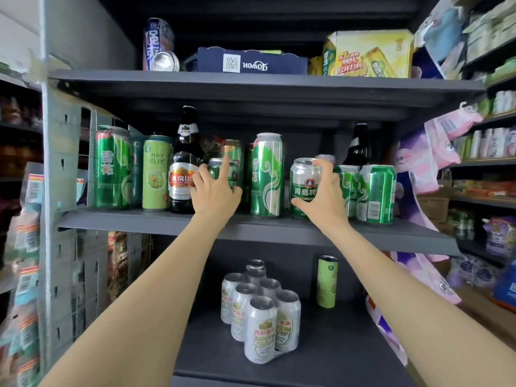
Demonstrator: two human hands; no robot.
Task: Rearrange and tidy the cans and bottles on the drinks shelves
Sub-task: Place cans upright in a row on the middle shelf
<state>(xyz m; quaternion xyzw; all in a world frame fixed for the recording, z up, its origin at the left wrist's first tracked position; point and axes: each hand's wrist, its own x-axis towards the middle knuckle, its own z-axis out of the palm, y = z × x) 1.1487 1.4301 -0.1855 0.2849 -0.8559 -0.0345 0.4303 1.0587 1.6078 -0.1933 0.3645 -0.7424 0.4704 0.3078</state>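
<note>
While both arms reach up to the middle shelf (251, 223), a person works through the sorting stage of tidying a shop's drinks display. At about 3 o'clock from the frame's centre, the right hand (321, 196) wraps its grip around a short green Tsingtao can (303, 185), thumb low at the front and fingers curled over the rim. At about 10 o'clock, the left hand (215, 188) reaches for a small green can (216, 169) set back between the dark beer bottle (184, 163) and the tall green can (266, 174); its forefinger points up and its thumb touches the bottle's label, and whether that grip has closed on anything cannot be told. The likely next move is to lift or slide the short can clear of its neighbours, two more green cans (375, 191) just beside it at 3 o'clock, without knocking them, then group like with like. Other stock awaits: a slim pale-green can (156, 174) and a tall green can at the far left (111, 166), a second bottle (358, 146) behind, a shrink-wrapped pack of silver cans (261, 314) and a lone slim can (326, 282) on the lower shelf at 6 o'clock. The left hand hides most of the small can, cans at the rear stand in shadow, and the side racks blur beyond reading.
</note>
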